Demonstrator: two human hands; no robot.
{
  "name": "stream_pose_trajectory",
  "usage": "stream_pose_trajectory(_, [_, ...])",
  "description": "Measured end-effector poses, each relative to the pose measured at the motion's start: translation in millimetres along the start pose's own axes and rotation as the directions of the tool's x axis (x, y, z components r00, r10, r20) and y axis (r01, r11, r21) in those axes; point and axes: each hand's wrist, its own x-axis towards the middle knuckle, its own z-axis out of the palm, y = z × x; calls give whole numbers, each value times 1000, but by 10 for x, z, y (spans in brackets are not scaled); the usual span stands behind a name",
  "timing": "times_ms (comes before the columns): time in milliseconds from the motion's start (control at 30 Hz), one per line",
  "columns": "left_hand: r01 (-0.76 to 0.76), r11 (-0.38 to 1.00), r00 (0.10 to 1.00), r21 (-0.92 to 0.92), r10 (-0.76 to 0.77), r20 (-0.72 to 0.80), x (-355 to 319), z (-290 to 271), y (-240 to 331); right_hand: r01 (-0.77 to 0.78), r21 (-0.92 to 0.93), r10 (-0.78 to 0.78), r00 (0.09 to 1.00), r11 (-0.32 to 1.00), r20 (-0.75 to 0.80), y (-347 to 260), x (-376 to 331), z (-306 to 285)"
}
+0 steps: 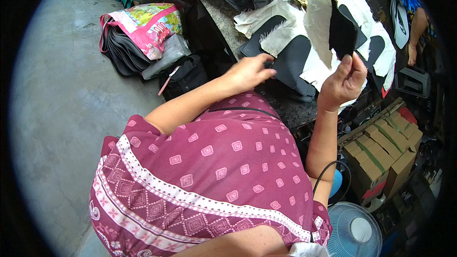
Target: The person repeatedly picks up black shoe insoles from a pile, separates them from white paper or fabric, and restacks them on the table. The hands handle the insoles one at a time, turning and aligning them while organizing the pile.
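Right hand [342, 83] pinches a black piece [342, 31] by its lower edge, above the table [223, 21]; the left hand [247, 73], fingers parted, apparently empty, hovers at the table's near side. The piece is probably light and bendable, not fragile; its rim suits a fingertip grip.

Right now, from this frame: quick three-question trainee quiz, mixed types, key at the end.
1. Which hand pinches the raised black piece?
2. True or false: the fan stands to the person's right.
3. Fill in: the printed bag on the left holds folded ____ sheets.

Key: 1. Right hand. 2. True. 3. Black.
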Motion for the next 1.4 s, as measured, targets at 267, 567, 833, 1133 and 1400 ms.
stream_pose_trajectory(267, [38, 903, 862, 427, 186, -471, -64, -344, -417, 437, -58, -342, 773, 897, 534, 27, -351, 435])
stream_pose_trajectory(567, [-150, 966, 848, 210, 235, -475, -23, -311, -399, 288, -157, -53, 606, 945, 794, 77, -651, 494])
stream_pose_trajectory(833, [-119, 885, 971, -451, 8, -240, -96, -399, -186, 23, -152, 104, 626, 988, 773, 97, -487, 516])
stream_pose_trajectory(1133, [-295, 879, 855, -374, 69, -514, -15, -378, -284, -131, -134, 183, 821, 982, 541, 103, -453, 278])
stream_pose_trajectory(1400, [-380, 922, 673, 78, 334, -660, 60, -285, -376, -631, 332, 523, 771, 701, 363, 340, -393, 126])
